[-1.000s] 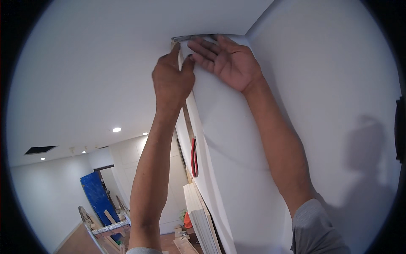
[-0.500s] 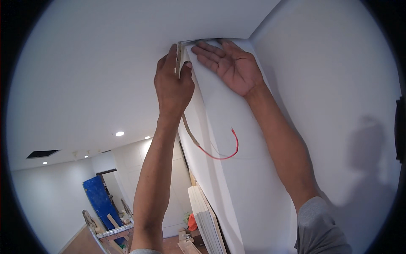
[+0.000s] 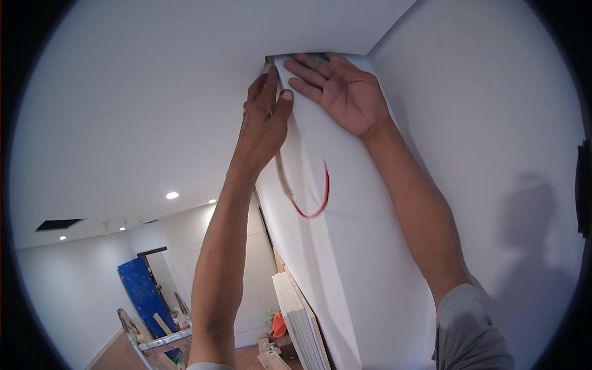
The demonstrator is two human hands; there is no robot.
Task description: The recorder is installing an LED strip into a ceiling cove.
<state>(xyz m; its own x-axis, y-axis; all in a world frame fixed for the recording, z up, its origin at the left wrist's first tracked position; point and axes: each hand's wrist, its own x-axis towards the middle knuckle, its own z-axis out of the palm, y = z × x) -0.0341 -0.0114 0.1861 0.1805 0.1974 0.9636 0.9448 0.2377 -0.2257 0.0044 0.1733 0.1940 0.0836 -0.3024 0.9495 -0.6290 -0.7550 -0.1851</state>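
Note:
High up, a narrow dark gap [image 3: 317,54] runs between the ceiling and the top of a white wall section [image 3: 364,246]. My left hand [image 3: 265,117] is raised to the gap's left corner, its fingers and thumb around a pale strip [image 3: 268,65], mostly hidden behind them. Below that hand hangs a tan-sleeved cable [image 3: 283,176], whose bare red and black wires [image 3: 311,216] curl upward in a loop. My right hand [image 3: 348,95] lies close under the gap, palm toward me and fingers spread, nothing visible in it.
On the right stands another white wall [image 3: 493,111]. Pale boards [image 3: 296,308] lean below beside a cardboard box [image 3: 271,345]. A trestle-like frame [image 3: 160,339] and a blue panel [image 3: 145,290] are farther off at lower left. The ceiling has an opening [image 3: 58,225] and round lights [image 3: 172,195].
My left hand has shifted slightly right and its fingers now cover more of the strip. The wire loop has swung left and upward. My right hand's fingers have spread a little.

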